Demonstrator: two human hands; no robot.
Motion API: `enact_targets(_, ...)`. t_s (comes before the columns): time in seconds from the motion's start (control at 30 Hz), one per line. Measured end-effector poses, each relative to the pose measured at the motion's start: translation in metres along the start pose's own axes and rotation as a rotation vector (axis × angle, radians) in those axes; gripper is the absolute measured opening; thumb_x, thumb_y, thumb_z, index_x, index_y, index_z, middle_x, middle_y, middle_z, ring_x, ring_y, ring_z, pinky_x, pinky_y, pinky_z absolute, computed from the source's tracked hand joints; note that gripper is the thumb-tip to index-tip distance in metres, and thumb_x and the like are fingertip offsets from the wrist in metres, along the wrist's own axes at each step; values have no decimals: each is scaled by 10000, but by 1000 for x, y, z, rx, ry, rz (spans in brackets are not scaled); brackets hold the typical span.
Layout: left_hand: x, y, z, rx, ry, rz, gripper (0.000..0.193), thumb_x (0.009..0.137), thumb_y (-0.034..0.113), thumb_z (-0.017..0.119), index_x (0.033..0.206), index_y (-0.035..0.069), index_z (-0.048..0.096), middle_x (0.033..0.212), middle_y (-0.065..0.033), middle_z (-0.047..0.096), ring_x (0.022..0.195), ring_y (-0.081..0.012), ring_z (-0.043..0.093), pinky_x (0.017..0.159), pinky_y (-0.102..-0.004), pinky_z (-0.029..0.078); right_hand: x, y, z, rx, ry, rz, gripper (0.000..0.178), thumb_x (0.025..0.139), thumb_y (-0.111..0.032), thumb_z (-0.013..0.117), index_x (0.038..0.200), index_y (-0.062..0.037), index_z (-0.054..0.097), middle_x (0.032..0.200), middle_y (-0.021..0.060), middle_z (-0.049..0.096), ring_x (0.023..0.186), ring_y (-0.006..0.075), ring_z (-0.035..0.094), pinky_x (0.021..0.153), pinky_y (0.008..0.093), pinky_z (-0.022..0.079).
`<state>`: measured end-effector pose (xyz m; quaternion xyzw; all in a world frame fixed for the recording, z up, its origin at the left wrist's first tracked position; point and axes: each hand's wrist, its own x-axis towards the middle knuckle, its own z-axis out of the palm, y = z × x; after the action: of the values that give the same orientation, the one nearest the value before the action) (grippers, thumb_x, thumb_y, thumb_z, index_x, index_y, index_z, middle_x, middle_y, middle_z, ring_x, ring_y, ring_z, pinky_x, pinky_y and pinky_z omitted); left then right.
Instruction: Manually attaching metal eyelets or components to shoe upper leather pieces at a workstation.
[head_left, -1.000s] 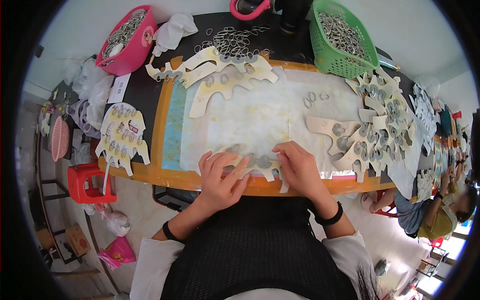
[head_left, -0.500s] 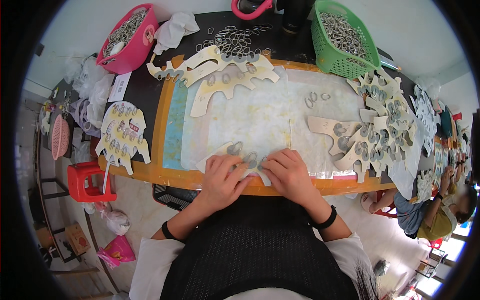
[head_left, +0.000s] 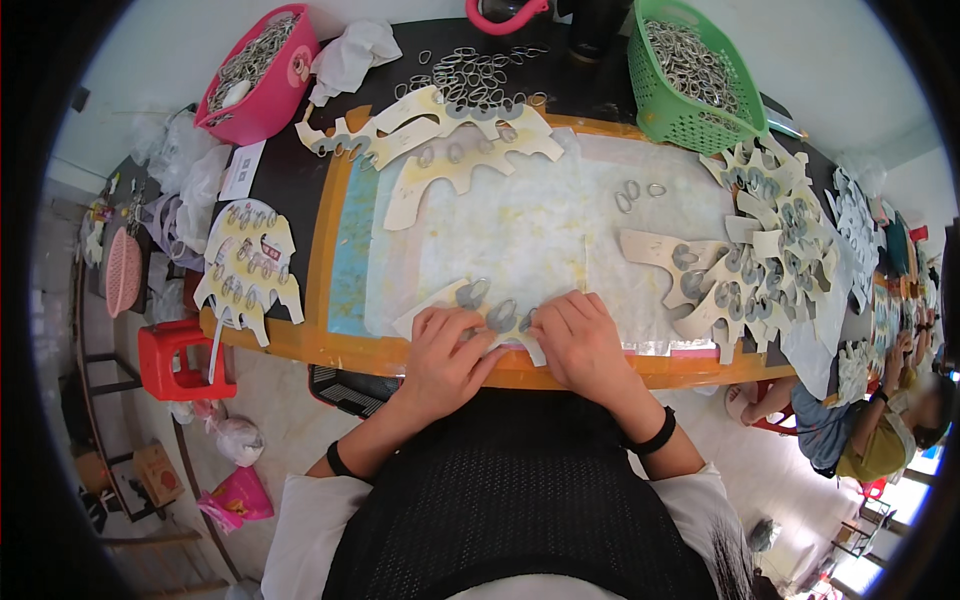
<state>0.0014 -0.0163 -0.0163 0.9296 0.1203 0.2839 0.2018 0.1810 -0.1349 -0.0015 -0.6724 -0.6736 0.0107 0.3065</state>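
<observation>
A cream-coloured cut piece [head_left: 437, 298] with scalloped edges and grey tabs lies near the table's front edge. Metal rings [head_left: 508, 309] sit on its tabs. My left hand [head_left: 444, 360] is closed over the piece's left part, fingers bent and thumb pointing toward the middle. At the right end my right hand [head_left: 580, 345] pinches a grey tab, and its fingers hide most of that spot. Beyond my hands, more cream pieces with rings [head_left: 455, 165] lie at the back of the white sheet [head_left: 480, 245]. Several loose rings [head_left: 628, 192] rest on the sheet to the right.
Ring-filled baskets, pink [head_left: 283, 100] and green [head_left: 660, 105], stand at the back, with a heap of rings [head_left: 470, 75] between. Finished-looking pieces are stacked at right [head_left: 755, 280] and left [head_left: 250, 265]. A red stool [head_left: 185, 360] stands left; a person [head_left: 870, 430] sits far right.
My right hand has shifted very slightly right at the piece's end. The left hand stays on the piece, and the whole view has moved a little.
</observation>
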Motion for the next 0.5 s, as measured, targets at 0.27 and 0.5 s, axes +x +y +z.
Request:
enact_targets(0.27,-3,2,4,5,28,15,216,689,107,791,872,48,692,883,-55,605,876,-238,588,786,-367,405,-3,3,10,102,94,127,84,799,-24,620,852,-30,555,780,106,577,714,303,550,662,389,453)
enact_targets(0.5,-4,2,5,5,27,20,179,731,112,764,863,33,672,926,-71,613,921,-248,596,799,-374,417,1,4,-3,341,-7,399,192,785,-66,696,912,-41,555,782,104,606,738,301,592,659,394,476)
